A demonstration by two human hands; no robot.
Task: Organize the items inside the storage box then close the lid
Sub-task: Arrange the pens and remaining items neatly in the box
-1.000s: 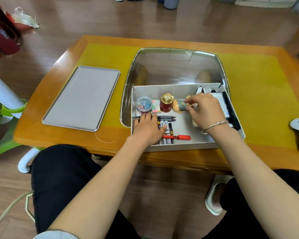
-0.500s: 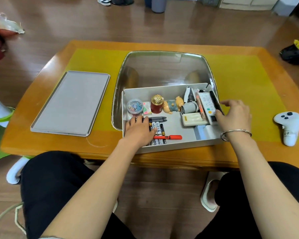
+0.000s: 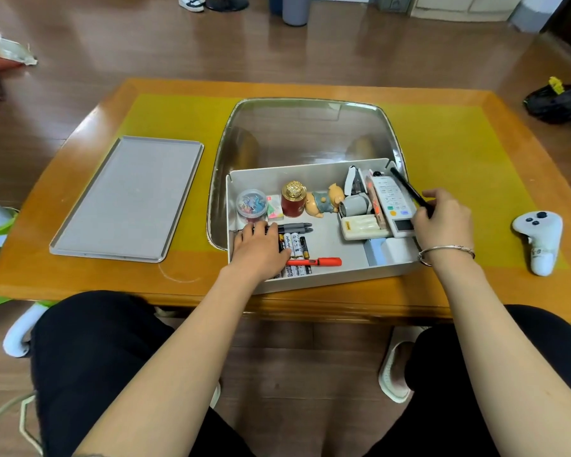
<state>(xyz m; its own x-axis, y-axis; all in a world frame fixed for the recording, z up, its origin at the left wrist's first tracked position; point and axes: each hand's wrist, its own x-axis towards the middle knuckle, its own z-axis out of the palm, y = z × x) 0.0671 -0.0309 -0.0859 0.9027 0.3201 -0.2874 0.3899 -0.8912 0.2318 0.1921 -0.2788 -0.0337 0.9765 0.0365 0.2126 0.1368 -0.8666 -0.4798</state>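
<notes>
The white storage box (image 3: pixel 310 280) stands open at the table's front edge. Inside are a tub of coloured clips (image 3: pixel 251 202), a red jar with a gold top (image 3: pixel 293 199), a pig figurine (image 3: pixel 325 201), a white remote (image 3: pixel 393 202), grey markers (image 3: pixel 295 227), batteries (image 3: pixel 295 245) and a red pen (image 3: pixel 314 261). My left hand (image 3: pixel 261 249) lies flat on the batteries in the front left corner. At the right wall, my right hand (image 3: pixel 442 222) pinches a slim black pen (image 3: pixel 406 188) that slants along that wall. The grey lid (image 3: pixel 126 199) lies flat on the table to the left.
A white game controller (image 3: pixel 538 239) lies on the yellow mat right of the box. Behind the box is the table's glass inset (image 3: pixel 304 133). A stapler (image 3: pixel 353 179), a grey tape roll (image 3: pixel 355 206) and a cream charger (image 3: pixel 363 227) crowd the box's right half.
My right hand left the pig figurine in the middle of the box, moved to the right wall and closed on the black pen. My left hand stayed on the batteries.
</notes>
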